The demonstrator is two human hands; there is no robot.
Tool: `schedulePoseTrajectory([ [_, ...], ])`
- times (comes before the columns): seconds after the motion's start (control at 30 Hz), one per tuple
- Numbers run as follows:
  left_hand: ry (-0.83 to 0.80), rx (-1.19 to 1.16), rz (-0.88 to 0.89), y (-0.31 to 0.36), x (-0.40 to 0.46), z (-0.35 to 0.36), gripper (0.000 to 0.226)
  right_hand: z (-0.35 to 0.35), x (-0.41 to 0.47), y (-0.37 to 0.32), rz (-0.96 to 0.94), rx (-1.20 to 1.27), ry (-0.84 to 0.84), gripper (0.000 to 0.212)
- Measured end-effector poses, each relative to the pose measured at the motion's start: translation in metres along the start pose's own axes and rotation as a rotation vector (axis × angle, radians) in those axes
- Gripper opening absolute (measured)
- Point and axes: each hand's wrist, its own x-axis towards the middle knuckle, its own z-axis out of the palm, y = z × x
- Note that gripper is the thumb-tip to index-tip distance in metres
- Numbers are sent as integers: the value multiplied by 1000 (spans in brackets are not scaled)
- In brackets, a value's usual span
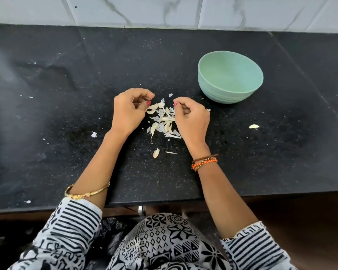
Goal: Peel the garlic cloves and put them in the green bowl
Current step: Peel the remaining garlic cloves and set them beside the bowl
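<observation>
1. Over the middle of the black table [66, 94], the left hand [128, 112] hovers with fingers curled, thumb and forefinger drawn close together; whether they pinch a scrap of skin is too small to tell.
2. Opposite it, the right hand [191, 119] is also curled, its fingertips at the edge of the pile; what it holds, if anything, cannot be made out.
3. Between the two hands lies the heap of garlic cloves [164, 119] mixed with papery skins, with one stray piece [156, 152] just nearer the person.
4. Farther right, well apart from the heap, a single peeled-looking clove [254, 126] sits alone on the table.
5. Beyond the right hand stands the green bowl [230, 76], upright; the part of its inside that shows holds nothing.
6. Risks, as a judgement: cloves and skins look alike in the heap, so skin could be carried to the bowl or a clove left behind. The lone clove on the right could be forgotten. Light skins could scatter with a quick sweep of the hand, as flecks already dot the table.
7. No brand, label or readable writing is visible; the sleeves [76, 217] carry only black-and-white patterns.
</observation>
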Motion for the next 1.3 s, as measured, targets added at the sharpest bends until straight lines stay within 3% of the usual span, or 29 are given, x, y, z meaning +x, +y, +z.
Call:
schedulePoseTrajectory([
  [0.17, -12, -283, -77, 3, 3, -6, 34, 7, -1, 0, -189, -21, -72, 18],
  [0.3, -34, -338, -96, 7, 2, -6, 31, 13, -1, -3, -283, -22, -104, 23],
  [0.5, -26, -379, -145, 7, 4, -6, 30, 13, -1, 1, -203, -98, -36, 22],
  [1.0, 27, -271, -142, 5, 0, -12, 34, 13, -1, -1, -202, -119, -134, 19],
  [1.17, -5, -97, -101, 0, 2, -17, 34, 18, 2, -3, -349, -307, -308, 16],
  [1.3, -93, 58, -90, -6, 2, -16, 23, 13, -3, -6, -377, -118, -266, 20],
])
